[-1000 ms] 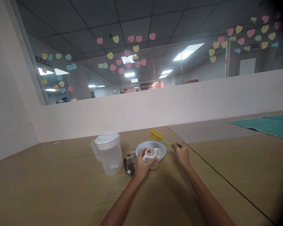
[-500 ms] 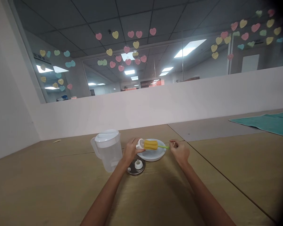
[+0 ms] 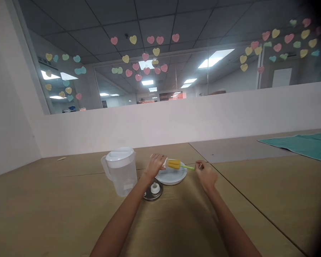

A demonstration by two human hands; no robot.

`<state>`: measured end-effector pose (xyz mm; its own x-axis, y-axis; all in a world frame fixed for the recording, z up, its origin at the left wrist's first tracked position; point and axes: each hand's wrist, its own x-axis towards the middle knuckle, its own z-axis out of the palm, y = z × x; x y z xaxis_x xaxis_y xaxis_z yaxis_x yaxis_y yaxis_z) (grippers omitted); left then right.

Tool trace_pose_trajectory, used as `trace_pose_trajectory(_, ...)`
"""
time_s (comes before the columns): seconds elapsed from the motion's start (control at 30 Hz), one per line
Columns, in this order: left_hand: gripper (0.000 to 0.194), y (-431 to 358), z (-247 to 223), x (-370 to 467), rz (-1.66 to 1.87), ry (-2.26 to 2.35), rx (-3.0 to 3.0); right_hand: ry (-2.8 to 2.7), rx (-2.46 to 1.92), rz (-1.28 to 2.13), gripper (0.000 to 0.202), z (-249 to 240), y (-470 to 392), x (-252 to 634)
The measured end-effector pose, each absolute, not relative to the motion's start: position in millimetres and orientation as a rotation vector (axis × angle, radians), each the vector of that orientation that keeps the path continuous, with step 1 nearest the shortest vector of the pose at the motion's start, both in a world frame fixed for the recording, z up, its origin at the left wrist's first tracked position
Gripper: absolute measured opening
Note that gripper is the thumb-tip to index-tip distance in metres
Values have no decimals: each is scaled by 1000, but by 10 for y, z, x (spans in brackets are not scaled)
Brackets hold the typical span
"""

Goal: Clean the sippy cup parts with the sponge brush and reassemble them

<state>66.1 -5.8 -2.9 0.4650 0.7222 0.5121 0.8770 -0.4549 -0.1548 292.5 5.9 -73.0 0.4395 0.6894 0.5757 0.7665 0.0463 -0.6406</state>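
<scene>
My left hand [image 3: 156,165] is wrapped round a small white bottle [image 3: 164,162], whose mouth faces right. A yellow sponge brush [image 3: 174,164] is partly inside that mouth. The brush's thin green handle [image 3: 187,167] runs right to my right hand [image 3: 205,174], whose fingers pinch its end. Below the brush lies a white bowl [image 3: 171,177], with both hands above its sides. Nearer to me, a round metal tray [image 3: 150,196] carries a white ring-shaped cap [image 3: 155,188] and a smaller white piece, partly hidden by my left forearm.
A lidded clear pitcher [image 3: 123,175] stands left of my left hand. At the far right lies a green cloth [image 3: 305,145] on the table [image 3: 69,207]. A white wall with a window above it borders the table's back.
The brush head has gone partly into the bottle, so less yellow shows. My left hand has turned over the bottle and covers more of it. The view has shifted slightly.
</scene>
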Motion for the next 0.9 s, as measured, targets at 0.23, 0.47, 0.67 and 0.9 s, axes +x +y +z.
trace_pose_trajectory(0.23, 44, -62, -74, 600, -952, -1496, -2144, -1305, -1907, 218, 44, -927, 248, 3196)
trace_pose_trajectory(0.47, 47, -544, -574, 962, -1610, -1615, -1965, -1735, -1938, 285, 33, -1128, 292, 2912)
trace_pose_trajectory(0.67, 47, -707, -869, 1123, -1480, -1696, -2105, -1948, -1890, 337, 22, -1089, 241, 2854)
trace_pose_trajectory(0.9, 49, -678, -1031, 1145, -1358, -1736, -2115, -2105, -1764, 548, 18, -995, 136, 2845)
